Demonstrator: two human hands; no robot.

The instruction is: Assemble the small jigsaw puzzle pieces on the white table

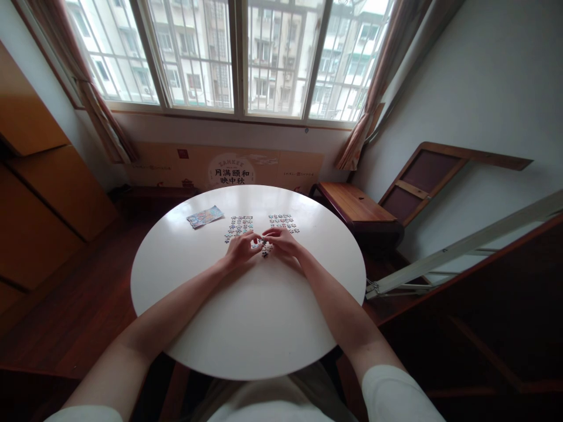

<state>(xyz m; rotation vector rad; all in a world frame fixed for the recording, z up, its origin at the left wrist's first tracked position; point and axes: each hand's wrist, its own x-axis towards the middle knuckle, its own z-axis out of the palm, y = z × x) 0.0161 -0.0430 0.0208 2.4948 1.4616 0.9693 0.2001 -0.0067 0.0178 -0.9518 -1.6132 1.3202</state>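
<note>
Both hands meet over a round white table (259, 316), their fingertips almost touching. My left hand (241, 247) is closed in a pinch at a small jigsaw puzzle piece (263, 240). From the other side, the thumb and fingers of my right hand (282, 239) close on the same spot; the exact grip is too small to make out. Just below the fingertips lies a little heap of loose puzzle pieces (265, 252). Beyond my left hand, several pieces (241, 223) are laid out in rows, partly covered by the hand. Another group of rows (284, 221) lies beyond my right hand.
A colourful printed picture sheet (204, 217) lies at the table's far left. Right of the table stands a wooden-topped bench or stool (356, 202). A long printed cardboard panel (176, 164) leans below the barred window. Wooden cabinets (39, 205) line the left side.
</note>
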